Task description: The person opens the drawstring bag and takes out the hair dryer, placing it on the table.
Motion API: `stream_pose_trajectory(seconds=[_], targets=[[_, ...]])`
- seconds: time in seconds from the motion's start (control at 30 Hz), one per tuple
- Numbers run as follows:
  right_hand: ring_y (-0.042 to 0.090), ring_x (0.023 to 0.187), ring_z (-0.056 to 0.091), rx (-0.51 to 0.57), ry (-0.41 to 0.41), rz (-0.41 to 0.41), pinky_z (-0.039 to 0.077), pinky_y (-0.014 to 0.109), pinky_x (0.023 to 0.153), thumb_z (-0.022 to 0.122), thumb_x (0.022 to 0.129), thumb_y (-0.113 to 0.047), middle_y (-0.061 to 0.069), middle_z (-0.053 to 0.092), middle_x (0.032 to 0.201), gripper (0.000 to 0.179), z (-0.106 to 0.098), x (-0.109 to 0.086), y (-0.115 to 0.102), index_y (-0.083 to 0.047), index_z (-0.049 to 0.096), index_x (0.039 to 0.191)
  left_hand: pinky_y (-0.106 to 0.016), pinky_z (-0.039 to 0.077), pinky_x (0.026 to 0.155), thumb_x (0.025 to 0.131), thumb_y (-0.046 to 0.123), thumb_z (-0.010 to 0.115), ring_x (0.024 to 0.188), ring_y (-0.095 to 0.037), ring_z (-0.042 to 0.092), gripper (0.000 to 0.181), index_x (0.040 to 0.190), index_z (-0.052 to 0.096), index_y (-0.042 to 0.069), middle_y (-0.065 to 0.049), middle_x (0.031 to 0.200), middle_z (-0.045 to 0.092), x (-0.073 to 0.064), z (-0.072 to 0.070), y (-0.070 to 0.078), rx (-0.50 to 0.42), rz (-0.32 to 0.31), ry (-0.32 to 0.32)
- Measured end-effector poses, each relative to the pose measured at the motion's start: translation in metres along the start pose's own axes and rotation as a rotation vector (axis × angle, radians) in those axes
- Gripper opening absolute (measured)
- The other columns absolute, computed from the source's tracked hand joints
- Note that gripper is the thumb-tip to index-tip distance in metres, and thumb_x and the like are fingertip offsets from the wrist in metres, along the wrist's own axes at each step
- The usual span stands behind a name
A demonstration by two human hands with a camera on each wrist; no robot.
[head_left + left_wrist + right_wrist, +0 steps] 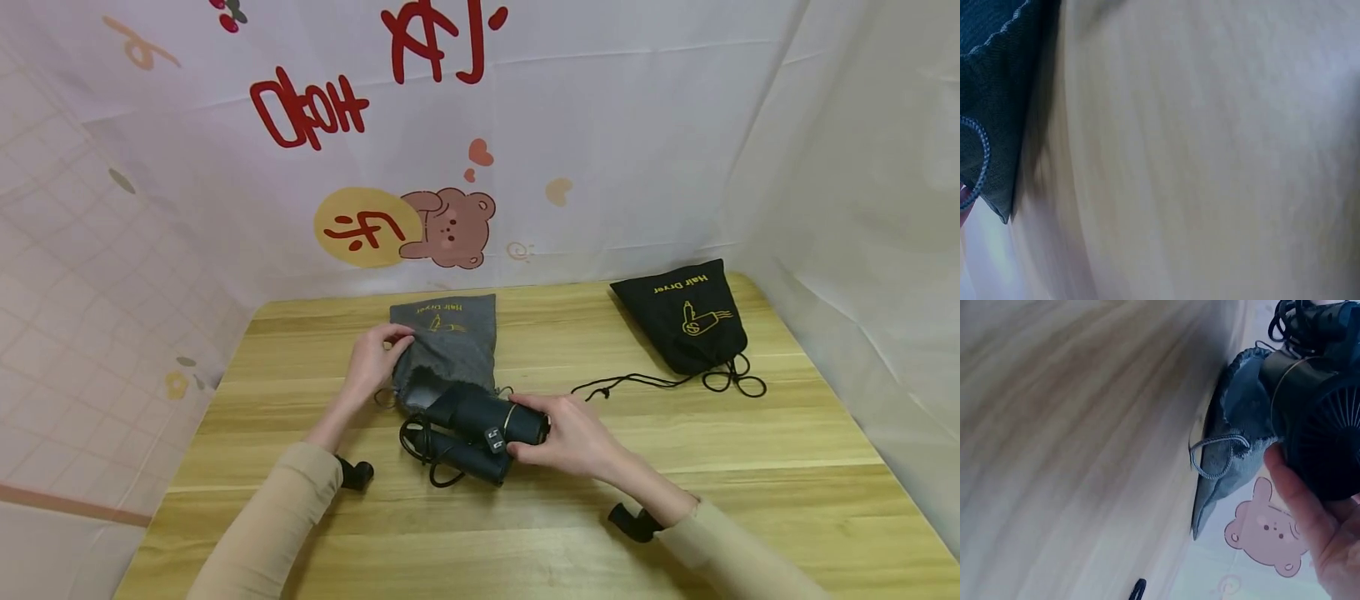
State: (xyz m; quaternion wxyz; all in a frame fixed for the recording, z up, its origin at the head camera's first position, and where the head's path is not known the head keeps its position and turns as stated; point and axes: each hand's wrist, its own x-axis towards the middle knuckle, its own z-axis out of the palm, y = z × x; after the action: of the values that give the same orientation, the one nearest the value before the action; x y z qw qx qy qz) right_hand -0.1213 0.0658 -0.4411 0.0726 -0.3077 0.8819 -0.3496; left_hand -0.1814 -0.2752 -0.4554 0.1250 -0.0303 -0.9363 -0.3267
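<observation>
A dark hair dryer (pixel 480 417) with a folded handle and its cord looped around it lies at the mouth of a grey drawstring bag (pixel 457 354). My right hand (pixel 566 437) grips the dryer's rear end, fingers on top and thumb below; the right wrist view shows the round vented back (pixel 1335 434) beside the fingers. The dryer's nozzle points at the bag's opening. With thumb and fingertips, my left hand (pixel 372 358) pinches the bag's upper cloth near its left edge. Only a fingertip and the bag's corner (pixel 997 156) show in the left wrist view.
A black drawstring bag (pixel 686 321) with a yellow hair dryer print lies at the back right, its cord (pixel 637 382) trailing left. Black wrist-camera mounts (pixel 356 473) show by both wrists. A printed cloth wall (pixel 600 125) rises behind the wooden table (pixel 525 542).
</observation>
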Motion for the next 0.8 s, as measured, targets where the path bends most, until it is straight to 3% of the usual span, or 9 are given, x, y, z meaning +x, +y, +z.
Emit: stream_pose_trajectory(seconds=[0.13,0.37,0.63,0.8], targets=[[-0.002,0.059,0.051,0.021,-0.048,-0.074,0.043,0.018,0.053,0.082,0.081,-0.039,0.002,0.078,0.095,0.069,0.006,0.004,0.000,-0.012,0.067,0.142,-0.050,0.060,0.086,0.102,0.013,0.070,0.097,-0.033,0.073,0.018,0.114,0.079,0.003,-0.018,0.106,0.078,0.002,-0.003,-0.003,0.019,0.019,-0.021],[-0.004,0.058,0.051,-0.001,-0.098,-0.160,0.044,0.016,0.054,0.082,0.081,-0.040,-0.001,0.076,0.089,0.068,0.017,0.015,0.000,-0.015,0.066,0.143,-0.048,0.061,0.086,0.101,0.013,0.070,0.097,-0.032,0.073,0.019,0.115,0.079,0.003,-0.018,0.111,0.078,0.004,-0.005,-0.009,0.082,0.052,-0.080],[-0.003,0.074,0.059,-0.042,-0.167,-0.240,0.048,0.016,0.064,0.080,0.085,-0.041,-0.001,0.080,0.111,0.069,0.027,0.028,0.003,-0.016,0.063,0.147,-0.045,0.059,0.080,0.101,0.014,0.071,0.092,-0.028,0.071,0.019,0.115,0.080,0.005,-0.015,0.113,0.078,0.000,-0.004,-0.018,0.138,0.092,-0.169],[-0.003,0.068,0.058,-0.003,-0.228,-0.226,0.049,0.017,0.064,0.080,0.087,-0.036,0.001,0.080,0.107,0.067,0.029,0.037,0.004,-0.014,0.062,0.147,-0.049,0.060,0.093,0.100,0.020,0.074,0.107,-0.032,0.073,0.027,0.122,0.078,0.006,-0.015,0.120,0.077,-0.006,-0.004,-0.023,0.166,0.092,-0.250]])
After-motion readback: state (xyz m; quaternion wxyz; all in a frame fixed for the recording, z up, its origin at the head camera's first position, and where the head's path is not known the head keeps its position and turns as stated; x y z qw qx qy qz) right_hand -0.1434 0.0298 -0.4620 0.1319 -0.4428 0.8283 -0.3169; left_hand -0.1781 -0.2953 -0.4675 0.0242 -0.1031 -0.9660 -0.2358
